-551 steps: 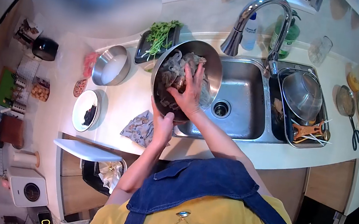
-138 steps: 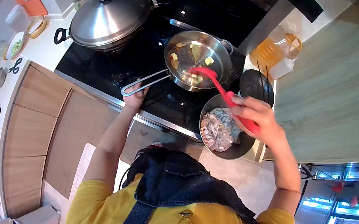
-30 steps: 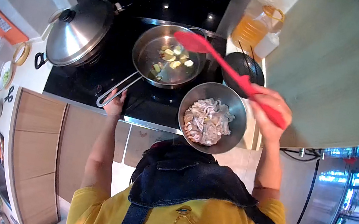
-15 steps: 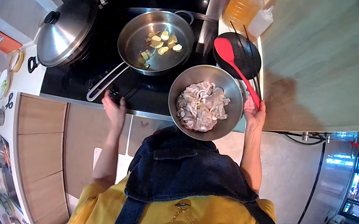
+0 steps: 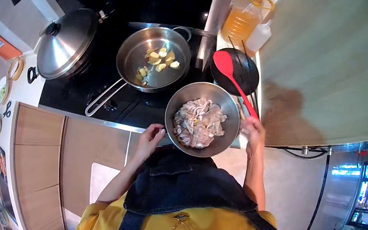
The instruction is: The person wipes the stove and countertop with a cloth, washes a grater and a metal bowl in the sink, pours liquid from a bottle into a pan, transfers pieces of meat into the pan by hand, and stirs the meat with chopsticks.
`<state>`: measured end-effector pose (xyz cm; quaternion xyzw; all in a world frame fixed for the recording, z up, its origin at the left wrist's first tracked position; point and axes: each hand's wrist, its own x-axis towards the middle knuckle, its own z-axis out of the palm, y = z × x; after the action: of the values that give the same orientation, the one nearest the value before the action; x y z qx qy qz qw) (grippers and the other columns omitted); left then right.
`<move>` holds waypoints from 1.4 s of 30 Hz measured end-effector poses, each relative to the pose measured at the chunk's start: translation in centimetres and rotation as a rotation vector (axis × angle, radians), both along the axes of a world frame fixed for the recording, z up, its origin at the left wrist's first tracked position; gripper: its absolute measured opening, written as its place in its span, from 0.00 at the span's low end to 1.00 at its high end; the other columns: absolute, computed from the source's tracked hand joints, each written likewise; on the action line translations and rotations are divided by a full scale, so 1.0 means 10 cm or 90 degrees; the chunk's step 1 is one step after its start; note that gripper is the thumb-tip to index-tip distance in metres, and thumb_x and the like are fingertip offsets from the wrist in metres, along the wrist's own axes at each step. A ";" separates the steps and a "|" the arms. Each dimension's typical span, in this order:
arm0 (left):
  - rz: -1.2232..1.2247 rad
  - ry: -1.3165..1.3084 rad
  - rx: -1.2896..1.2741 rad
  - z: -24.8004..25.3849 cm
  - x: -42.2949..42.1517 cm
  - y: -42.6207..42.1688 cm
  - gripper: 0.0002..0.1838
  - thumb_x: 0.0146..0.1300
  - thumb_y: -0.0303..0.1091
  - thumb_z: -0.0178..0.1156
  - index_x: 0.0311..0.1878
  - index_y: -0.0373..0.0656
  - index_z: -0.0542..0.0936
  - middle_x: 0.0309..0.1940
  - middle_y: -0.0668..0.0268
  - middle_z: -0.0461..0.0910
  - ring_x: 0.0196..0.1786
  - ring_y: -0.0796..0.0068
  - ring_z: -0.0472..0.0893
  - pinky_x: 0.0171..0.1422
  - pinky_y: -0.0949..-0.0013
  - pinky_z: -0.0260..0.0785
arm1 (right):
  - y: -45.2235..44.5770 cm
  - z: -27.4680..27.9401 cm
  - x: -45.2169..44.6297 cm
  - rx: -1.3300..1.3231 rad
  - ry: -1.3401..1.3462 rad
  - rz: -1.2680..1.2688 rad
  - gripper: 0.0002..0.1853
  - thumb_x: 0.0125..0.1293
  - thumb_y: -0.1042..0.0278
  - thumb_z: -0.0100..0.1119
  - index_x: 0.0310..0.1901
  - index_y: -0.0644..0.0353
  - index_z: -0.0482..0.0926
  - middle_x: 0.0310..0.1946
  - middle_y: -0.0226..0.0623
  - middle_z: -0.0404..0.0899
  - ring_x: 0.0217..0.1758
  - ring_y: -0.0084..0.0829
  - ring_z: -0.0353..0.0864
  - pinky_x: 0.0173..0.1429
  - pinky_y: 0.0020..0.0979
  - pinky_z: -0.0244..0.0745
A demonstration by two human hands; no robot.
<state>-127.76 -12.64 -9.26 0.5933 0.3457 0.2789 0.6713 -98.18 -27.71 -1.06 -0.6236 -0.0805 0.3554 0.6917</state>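
Observation:
A steel mixing bowl (image 5: 170, 130) of raw sliced meat (image 5: 199, 123) sits at the counter's front edge. My left hand (image 5: 151, 138) is just left of the bowl, its fingers slightly curled, thumb apart and nothing in it. On the other side, my right hand (image 5: 254, 132) is a little blurred, fingers apart, close to the bowl's rim and by the handle end of a red spatula (image 5: 236, 81). The spatula lies across a black round plate (image 5: 248, 71). A steel frying pan (image 5: 167, 82) on the hob holds garlic and ginger pieces (image 5: 161, 58).
A lidded wok (image 5: 67, 44) stands on the hob's left. Behind the plate are an oil bottle (image 5: 242, 25) and a white squeeze bottle (image 5: 258, 36). Dark chopsticks (image 5: 244, 48) lie on the plate. The frying pan's handle (image 5: 105, 98) points toward the front edge.
My left hand has moved right, from beside the frying pan's handle to the bowl's left side. My right hand's fingers have shifted toward the bowl. The view has tilted slightly.

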 end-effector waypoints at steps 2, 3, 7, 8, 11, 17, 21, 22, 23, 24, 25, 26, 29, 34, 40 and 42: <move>-0.016 -0.024 -0.022 -0.01 0.05 -0.04 0.14 0.64 0.36 0.53 0.46 0.36 0.70 0.32 0.68 0.75 0.37 0.81 0.73 0.43 0.77 0.67 | 0.24 0.27 0.12 0.050 -0.325 -0.049 0.09 0.58 0.70 0.58 0.40 0.61 0.76 0.29 0.28 0.76 0.31 0.19 0.72 0.35 0.20 0.68; -0.024 -0.032 -0.029 0.01 0.09 -0.06 0.14 0.64 0.37 0.53 0.46 0.36 0.69 0.32 0.68 0.75 0.37 0.81 0.72 0.43 0.77 0.67 | 0.48 0.27 0.38 0.062 -0.354 -0.095 0.12 0.58 0.69 0.59 0.43 0.62 0.75 0.32 0.29 0.77 0.34 0.20 0.74 0.40 0.22 0.69; -0.016 0.041 0.019 0.13 0.17 -0.09 0.13 0.65 0.39 0.51 0.42 0.37 0.69 0.32 0.67 0.73 0.34 0.81 0.70 0.39 0.76 0.66 | 1.64 0.18 1.46 0.002 -0.502 -0.270 0.31 0.50 0.69 0.66 0.55 0.68 0.64 0.48 0.44 0.71 0.48 0.32 0.73 0.52 0.30 0.68; -0.006 0.013 0.034 0.06 0.16 -0.08 0.13 0.65 0.38 0.51 0.43 0.37 0.69 0.32 0.67 0.72 0.34 0.81 0.70 0.39 0.76 0.65 | 1.91 0.00 1.83 -0.082 -0.564 -0.306 0.35 0.47 0.66 0.68 0.55 0.68 0.63 0.49 0.46 0.70 0.52 0.35 0.71 0.55 0.31 0.66; 0.036 0.043 0.053 0.02 0.09 -0.14 0.14 0.66 0.39 0.50 0.45 0.36 0.69 0.32 0.67 0.72 0.35 0.79 0.71 0.40 0.76 0.65 | 2.34 0.06 2.10 -0.198 -0.634 -0.371 0.44 0.38 0.63 0.71 0.59 0.66 0.59 0.52 0.51 0.67 0.58 0.46 0.66 0.62 0.38 0.60; 0.136 0.095 -0.032 -0.08 -0.16 -0.33 0.13 0.63 0.32 0.54 0.46 0.34 0.72 0.36 0.61 0.77 0.39 0.75 0.76 0.47 0.72 0.69 | 2.66 -0.20 2.42 -0.072 -0.624 -0.389 0.46 0.32 0.64 0.74 0.57 0.61 0.59 0.50 0.49 0.69 0.54 0.47 0.69 0.59 0.40 0.64; 0.192 0.158 0.064 0.01 -0.18 -0.41 0.12 0.60 0.31 0.57 0.43 0.33 0.73 0.34 0.59 0.78 0.37 0.75 0.77 0.45 0.72 0.69 | 2.58 0.14 2.36 -0.017 -0.667 -0.413 0.43 0.32 0.61 0.73 0.54 0.60 0.63 0.47 0.48 0.71 0.52 0.47 0.71 0.55 0.41 0.66; 0.197 0.179 0.148 0.15 -0.12 -0.40 0.12 0.59 0.31 0.58 0.42 0.34 0.74 0.34 0.58 0.78 0.37 0.73 0.78 0.44 0.72 0.69 | 2.56 0.38 2.29 -0.021 -0.727 -0.435 0.42 0.32 0.60 0.73 0.53 0.60 0.65 0.47 0.48 0.72 0.51 0.47 0.72 0.55 0.41 0.67; 0.202 0.203 0.227 0.30 -0.05 -0.38 0.12 0.57 0.31 0.59 0.42 0.34 0.74 0.35 0.57 0.78 0.38 0.71 0.78 0.44 0.71 0.69 | 2.51 0.64 2.21 -0.027 -0.787 -0.454 0.41 0.32 0.59 0.73 0.53 0.61 0.66 0.46 0.48 0.72 0.50 0.47 0.72 0.55 0.41 0.67; 0.193 0.173 0.269 0.45 0.06 -0.34 0.12 0.56 0.30 0.60 0.42 0.35 0.74 0.35 0.57 0.77 0.38 0.69 0.77 0.44 0.71 0.69 | 2.43 0.86 2.16 0.024 -0.792 -0.427 0.40 0.33 0.59 0.74 0.52 0.62 0.67 0.45 0.47 0.73 0.48 0.45 0.73 0.54 0.40 0.67; 0.184 0.144 0.308 0.63 0.19 -0.29 0.13 0.55 0.30 0.60 0.43 0.36 0.74 0.36 0.57 0.76 0.38 0.66 0.77 0.44 0.70 0.69 | 2.33 1.05 2.08 0.071 -0.795 -0.397 0.39 0.34 0.59 0.74 0.51 0.63 0.67 0.44 0.46 0.73 0.46 0.42 0.74 0.53 0.39 0.68; 0.157 0.110 0.347 0.84 0.34 -0.23 0.14 0.54 0.29 0.61 0.43 0.37 0.74 0.37 0.57 0.74 0.40 0.64 0.76 0.45 0.68 0.69 | 2.20 1.25 1.90 0.150 -0.765 -0.337 0.37 0.37 0.60 0.74 0.51 0.64 0.67 0.43 0.44 0.74 0.45 0.39 0.75 0.52 0.37 0.69; 0.098 -0.002 0.412 1.04 0.85 0.00 0.30 0.48 0.32 0.67 0.54 0.38 0.67 0.45 0.56 0.72 0.47 0.62 0.74 0.51 0.67 0.67 | 1.79 1.60 1.13 0.296 -0.690 -0.186 0.30 0.44 0.68 0.70 0.49 0.66 0.67 0.42 0.38 0.74 0.43 0.30 0.75 0.49 0.31 0.71; -0.089 -0.167 0.268 1.32 1.30 0.20 0.46 0.42 0.37 0.71 0.62 0.35 0.56 0.54 0.55 0.69 0.56 0.65 0.71 0.60 0.66 0.63 | 1.29 1.20 0.09 0.435 -0.164 0.284 0.30 0.43 0.74 0.65 0.51 0.66 0.66 0.42 0.36 0.73 0.44 0.27 0.74 0.51 0.30 0.70; 0.066 -0.145 0.252 0.97 1.18 -0.21 0.44 0.39 0.35 0.73 0.58 0.36 0.59 0.48 0.57 0.70 0.52 0.68 0.72 0.55 0.65 0.65 | 1.07 0.90 -0.55 0.302 -0.317 0.273 0.44 0.40 0.67 0.71 0.59 0.62 0.56 0.51 0.37 0.67 0.53 0.30 0.69 0.58 0.32 0.64; 0.081 -0.089 0.297 0.93 1.16 -0.26 0.41 0.40 0.34 0.73 0.56 0.37 0.59 0.47 0.57 0.69 0.51 0.67 0.71 0.55 0.66 0.65 | 0.97 0.88 -0.70 0.282 -0.319 0.208 0.47 0.37 0.66 0.75 0.58 0.62 0.55 0.50 0.38 0.67 0.53 0.30 0.69 0.58 0.33 0.64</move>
<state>-116.14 -15.29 0.05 0.6886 0.2614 0.4328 0.5198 -105.18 -18.00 7.74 -0.5051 -0.4208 0.2713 0.7030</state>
